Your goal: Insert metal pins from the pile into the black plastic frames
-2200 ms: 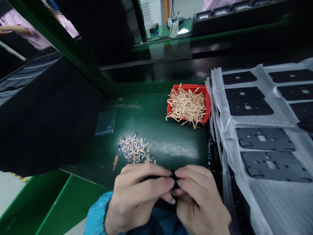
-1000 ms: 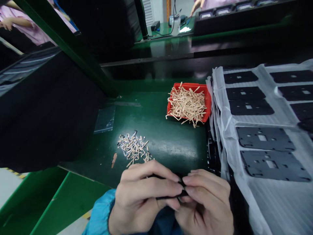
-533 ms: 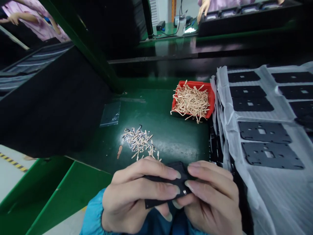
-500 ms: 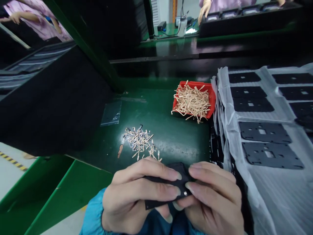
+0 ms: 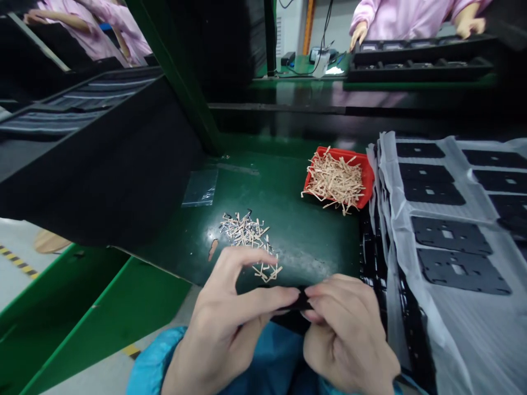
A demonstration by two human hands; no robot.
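Note:
Between my two hands is a thin black plate (image 5: pixel 291 305), seen nearly edge-on and mostly covered by my fingers. My left hand (image 5: pixel 230 312) presses it with the thumb side and one finger, while another finger is lifted and bent away from it. My right hand (image 5: pixel 348 323) pinches the plate's right end with curled fingers. Just beyond my left fingers lies a loose pile of small silvery and cream strips (image 5: pixel 245 230) on the green table (image 5: pixel 284 192).
A red bin (image 5: pixel 368 189) heaped with cream paper strips (image 5: pixel 335 178) stands farther back. At right, black plates (image 5: pixel 450 236) lie on white foam sheeting (image 5: pixel 473 329). A clear plastic bag (image 5: pixel 200 187) lies at left. Co-workers in pink sleeves (image 5: pixel 366 13) handle black trays (image 5: pixel 420 71) beyond.
The plate has turned from showing its flat face to nearly edge-on. One left finger has lifted off it. The whole scene has shifted slightly right and down in view.

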